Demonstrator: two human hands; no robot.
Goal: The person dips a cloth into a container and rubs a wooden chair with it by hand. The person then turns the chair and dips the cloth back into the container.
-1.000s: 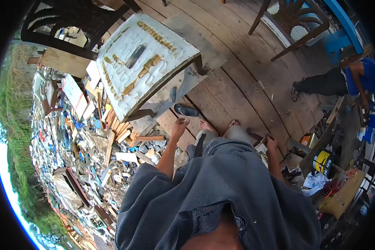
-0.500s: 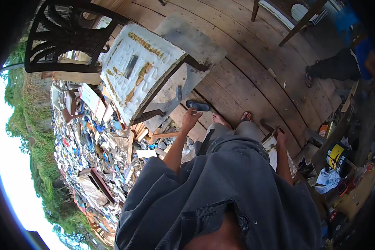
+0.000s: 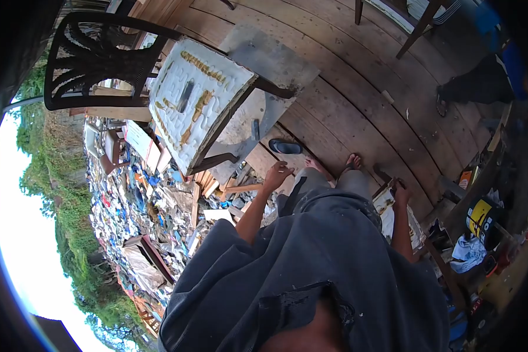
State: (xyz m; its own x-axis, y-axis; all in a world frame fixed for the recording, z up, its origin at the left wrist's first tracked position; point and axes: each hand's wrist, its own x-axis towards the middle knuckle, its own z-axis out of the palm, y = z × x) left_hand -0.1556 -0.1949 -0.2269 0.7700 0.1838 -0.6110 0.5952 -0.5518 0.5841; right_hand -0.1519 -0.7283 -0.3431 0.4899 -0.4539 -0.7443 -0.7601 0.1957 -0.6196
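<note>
My left hand [image 3: 277, 175] hangs over the floor with its fingers curled in. Whether they hold something small cannot be made out. Nearest to it is a dark flip-flop [image 3: 286, 146] on the planks. Beyond stands a dark chair [image 3: 102, 58] with a carved back. Its white seat [image 3: 196, 100] has brown streaks and a flat grey strip [image 3: 186, 97] lying on it. At my right side, my right hand [image 3: 400, 192] is closed around something dark and mostly hidden. It is beside another white, stained panel [image 3: 387, 205] with a dark curved leg [image 3: 382, 174].
Plank flooring [image 3: 358, 100] spreads ahead, with a grey sheet [image 3: 270, 56] under the chair. Scattered rubbish [image 3: 152, 205] covers the ground at left. A person's trouser leg [image 3: 478, 85] shows at right. A black-and-yellow bucket [image 3: 481, 220] and a pale cloth [image 3: 468, 253] are at lower right.
The view has shifted, moving the chair and floor slightly rightward. My left hand has drawn a little away from the flip-flop. My right hand stays closed by the panel. The other person has moved rightward.
</note>
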